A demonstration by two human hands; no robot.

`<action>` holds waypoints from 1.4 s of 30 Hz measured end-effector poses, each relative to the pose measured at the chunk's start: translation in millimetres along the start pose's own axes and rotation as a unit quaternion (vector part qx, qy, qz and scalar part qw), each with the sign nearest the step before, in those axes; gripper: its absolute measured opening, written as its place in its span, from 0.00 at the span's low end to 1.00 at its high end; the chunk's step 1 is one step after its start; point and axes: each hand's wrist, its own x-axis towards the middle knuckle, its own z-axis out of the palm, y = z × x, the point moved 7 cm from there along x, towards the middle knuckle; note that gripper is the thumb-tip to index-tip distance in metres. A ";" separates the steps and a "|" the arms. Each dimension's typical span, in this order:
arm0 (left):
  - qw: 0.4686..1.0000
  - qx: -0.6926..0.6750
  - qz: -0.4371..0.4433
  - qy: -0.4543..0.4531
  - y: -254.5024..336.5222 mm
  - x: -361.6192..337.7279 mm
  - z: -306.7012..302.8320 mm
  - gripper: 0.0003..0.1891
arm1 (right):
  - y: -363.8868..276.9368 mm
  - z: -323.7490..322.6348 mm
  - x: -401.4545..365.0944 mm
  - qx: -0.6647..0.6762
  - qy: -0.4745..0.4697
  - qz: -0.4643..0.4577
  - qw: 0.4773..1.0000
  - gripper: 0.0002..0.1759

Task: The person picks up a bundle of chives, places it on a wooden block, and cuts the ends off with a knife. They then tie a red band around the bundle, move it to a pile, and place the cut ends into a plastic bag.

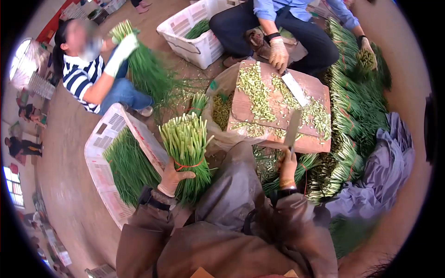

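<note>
Gripping tied stalk bundle [185, 139] upright beside chopping board [245, 111], left hand [174, 178] fingers clamped round its band. Right hand [287, 167] fingers wrapping cleaver [293, 127] handle. Cut ends [252, 88] littering board, crate [99, 139] part filled; pile [352, 106] at right seemingly waiting.

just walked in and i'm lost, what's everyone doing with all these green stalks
The wearer's left hand grips a tied bundle of green stalks, cut ends up; the right hand holds a cleaver at the near edge of the board, which is strewn with cut bits. Across it, a co-worker's gloved hand holds a second cleaver. A person in stripes holds up another bundle. More stalks fill a crate on the left.
</note>
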 end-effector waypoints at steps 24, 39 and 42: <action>1.000 0.000 0.012 0.027 4.3 -15.1 -17.1 0.43 | -11.0 216.9 51.3 -0.019 -0.246 0.074 0.966 0.17; 0.886 0.458 0.008 -0.071 67.6 172.4 69.4 0.38 | -48.7 -65.3 -39.3 -0.063 -0.023 -0.089 0.994 0.20; 0.791 0.604 0.059 -0.084 55.4 226.5 120.1 0.40 | -28.9 -91.5 -51.8 -0.046 -0.024 -0.084 0.995 0.16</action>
